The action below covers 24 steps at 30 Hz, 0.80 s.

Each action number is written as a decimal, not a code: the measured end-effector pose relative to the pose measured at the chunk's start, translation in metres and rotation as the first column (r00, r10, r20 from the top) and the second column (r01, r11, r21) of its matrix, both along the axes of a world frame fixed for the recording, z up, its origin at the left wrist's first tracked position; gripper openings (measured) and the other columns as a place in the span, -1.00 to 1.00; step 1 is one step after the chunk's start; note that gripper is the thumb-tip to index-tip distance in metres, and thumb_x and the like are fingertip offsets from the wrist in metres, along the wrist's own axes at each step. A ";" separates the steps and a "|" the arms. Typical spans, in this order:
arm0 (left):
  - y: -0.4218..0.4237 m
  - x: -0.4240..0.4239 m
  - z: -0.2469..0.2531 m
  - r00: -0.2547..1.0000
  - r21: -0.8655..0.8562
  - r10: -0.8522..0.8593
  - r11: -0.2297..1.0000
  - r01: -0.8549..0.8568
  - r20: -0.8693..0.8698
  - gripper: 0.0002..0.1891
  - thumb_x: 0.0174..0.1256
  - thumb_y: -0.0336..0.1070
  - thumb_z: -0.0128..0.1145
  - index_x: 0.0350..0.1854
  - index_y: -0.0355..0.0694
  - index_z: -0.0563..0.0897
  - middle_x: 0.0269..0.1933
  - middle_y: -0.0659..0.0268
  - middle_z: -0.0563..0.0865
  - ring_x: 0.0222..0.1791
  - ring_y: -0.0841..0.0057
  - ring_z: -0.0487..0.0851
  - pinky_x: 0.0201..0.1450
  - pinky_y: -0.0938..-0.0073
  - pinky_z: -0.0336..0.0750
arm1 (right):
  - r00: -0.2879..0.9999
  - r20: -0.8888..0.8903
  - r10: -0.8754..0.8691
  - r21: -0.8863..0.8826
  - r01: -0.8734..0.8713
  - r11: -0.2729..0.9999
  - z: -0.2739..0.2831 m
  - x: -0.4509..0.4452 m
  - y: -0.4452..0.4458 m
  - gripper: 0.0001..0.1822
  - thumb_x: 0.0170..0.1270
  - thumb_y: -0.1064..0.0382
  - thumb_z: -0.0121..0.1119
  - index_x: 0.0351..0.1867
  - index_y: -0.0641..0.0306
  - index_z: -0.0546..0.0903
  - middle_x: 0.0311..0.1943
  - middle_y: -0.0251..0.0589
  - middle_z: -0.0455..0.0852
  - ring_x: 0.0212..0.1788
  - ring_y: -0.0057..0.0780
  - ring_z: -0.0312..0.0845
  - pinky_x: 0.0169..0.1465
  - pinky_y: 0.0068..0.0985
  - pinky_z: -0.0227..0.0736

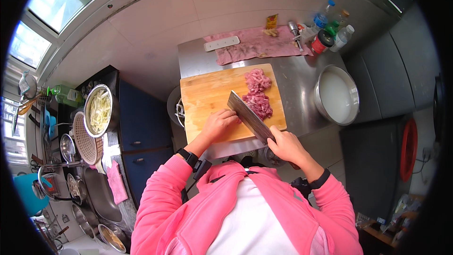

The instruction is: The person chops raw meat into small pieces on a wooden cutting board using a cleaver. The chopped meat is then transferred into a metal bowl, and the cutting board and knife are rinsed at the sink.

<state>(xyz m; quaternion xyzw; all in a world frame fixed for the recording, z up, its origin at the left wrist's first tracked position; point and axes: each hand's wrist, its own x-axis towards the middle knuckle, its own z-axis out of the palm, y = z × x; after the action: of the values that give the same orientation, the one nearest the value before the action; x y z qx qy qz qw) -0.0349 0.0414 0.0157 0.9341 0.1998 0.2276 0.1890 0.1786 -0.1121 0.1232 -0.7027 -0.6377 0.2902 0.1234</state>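
My right hand (287,145) grips the handle of a cleaver (250,116), whose broad blade slants up and left over a wooden cutting board (208,92). Beside the blade, on its left, my left hand (222,124) rests on the board with curled fingers. A bit of pinkish meat shows at its fingertips, mostly hidden by the hand and blade. To the right of the blade lies a heap of shredded raw meat (261,105). Just above it is a second, paler heap of meat strips (257,80).
The board lies on a stainless steel table (297,78). A metal bowl of whitish liquid (336,95) stands at right. Behind are a pink cloth (244,51), a power strip (222,43) and several bottles (342,38). On the left counter sit a bowl of shredded vegetable (100,111) and a sink (102,191).
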 end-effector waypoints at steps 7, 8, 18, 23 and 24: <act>0.004 0.003 -0.007 1.000 -0.002 -0.021 1.000 0.021 0.014 -0.80 0.10 -0.32 0.14 -0.20 -0.14 0.66 -0.05 0.34 0.67 -0.06 0.38 0.62 -0.13 0.39 0.56 | 0.998 -0.021 -0.051 0.080 0.052 0.995 -0.041 -0.028 0.056 -0.77 0.25 0.20 0.00 -0.22 0.32 0.35 -0.49 0.17 0.64 -0.36 0.22 0.57 -0.26 0.05 0.41; 0.003 0.003 -0.005 1.000 0.002 -0.024 1.000 0.024 0.006 -0.80 0.09 -0.32 0.15 -0.21 -0.14 0.66 -0.05 0.33 0.67 -0.06 0.37 0.61 -0.13 0.39 0.56 | 0.997 -0.059 -0.058 0.097 0.063 0.993 -0.047 -0.024 0.057 -0.76 0.25 0.19 0.00 -0.21 0.32 0.35 -0.50 0.17 0.64 -0.37 0.21 0.57 -0.27 0.04 0.41; 0.006 0.011 0.018 0.975 0.012 0.180 0.984 -0.180 -0.134 -0.86 0.03 -0.35 0.22 -0.32 -0.16 0.62 -0.16 0.21 0.59 -0.10 0.21 0.58 -0.09 0.31 0.51 | 0.732 -0.587 -0.346 -0.067 0.383 0.922 -0.028 0.034 0.005 -0.82 0.26 0.32 0.14 -0.33 0.33 0.38 -0.65 -0.23 0.52 -0.76 -0.60 0.40 -0.67 -0.52 0.29; 0.009 0.031 0.045 0.967 -0.186 0.120 0.969 -0.163 -0.225 -0.84 0.04 -0.30 0.27 -0.38 -0.20 0.57 -0.20 0.17 0.57 -0.20 0.20 0.59 -0.16 0.30 0.53 | 0.603 -0.703 -0.377 -0.075 0.464 0.883 -0.025 0.049 -0.016 -0.85 0.28 0.35 0.10 -0.38 0.29 0.37 -0.67 -0.37 0.44 -0.76 -0.68 0.33 -0.68 -0.58 0.23; 0.008 0.038 0.055 0.972 -0.246 0.117 0.955 -0.167 -0.205 -0.84 0.05 -0.31 0.28 -0.37 -0.21 0.57 -0.19 0.16 0.57 -0.22 0.20 0.59 -0.17 0.30 0.53 | 0.596 -0.708 -0.380 -0.072 0.474 0.877 -0.027 0.053 -0.020 -0.84 0.28 0.35 0.10 -0.38 0.28 0.36 -0.67 -0.37 0.43 -0.76 -0.68 0.33 -0.69 -0.58 0.23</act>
<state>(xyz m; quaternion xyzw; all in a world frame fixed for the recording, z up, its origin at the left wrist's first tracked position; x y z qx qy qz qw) 0.0035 0.0495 0.0703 0.9014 0.3119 0.1229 0.2739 0.2317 -0.1321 0.0959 -0.6611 -0.3709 0.4567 0.4657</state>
